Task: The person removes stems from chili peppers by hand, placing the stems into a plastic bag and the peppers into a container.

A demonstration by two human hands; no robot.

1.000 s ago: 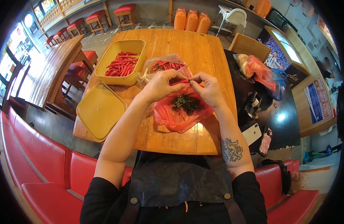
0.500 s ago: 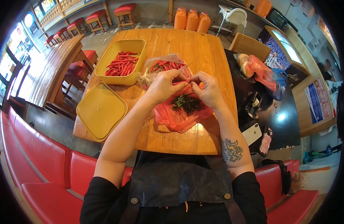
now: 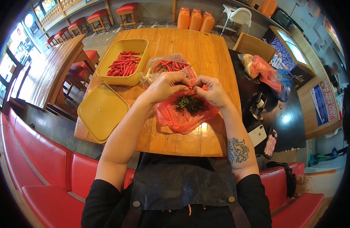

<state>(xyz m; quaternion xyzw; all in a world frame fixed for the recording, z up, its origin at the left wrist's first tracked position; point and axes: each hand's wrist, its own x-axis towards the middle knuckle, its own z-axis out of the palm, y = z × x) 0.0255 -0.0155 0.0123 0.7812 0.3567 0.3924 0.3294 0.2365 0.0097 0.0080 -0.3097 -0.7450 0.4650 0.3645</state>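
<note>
My left hand (image 3: 163, 87) and my right hand (image 3: 213, 92) meet over the table, both closed in a pinch. Between their fingertips is a small red chili pepper (image 3: 190, 87), mostly hidden by the fingers. Below them lies an open red plastic bag (image 3: 178, 123) with a heap of green chili stems (image 3: 189, 104) in it. Just beyond my left hand, a clear plastic bag (image 3: 179, 57) holds more red chilies (image 3: 170, 66). To the left stands a yellow plastic container (image 3: 123, 80) partly filled with red chilies (image 3: 125, 64). Its yellow lid (image 3: 102, 113) lies on the near left side.
The wooden table (image 3: 175, 146) carries all of this. On the black table (image 3: 285, 131) at right are a phone (image 3: 257, 135), a pink-patterned case (image 3: 271, 142) and plastic bags (image 3: 268, 74). Orange jugs (image 3: 195, 19) stand behind, and a red bench (image 3: 49, 167) runs along the left.
Both hands stay together over the red bag with only small finger movements. My right hand and forearm have shifted slightly downward and to the right.
</note>
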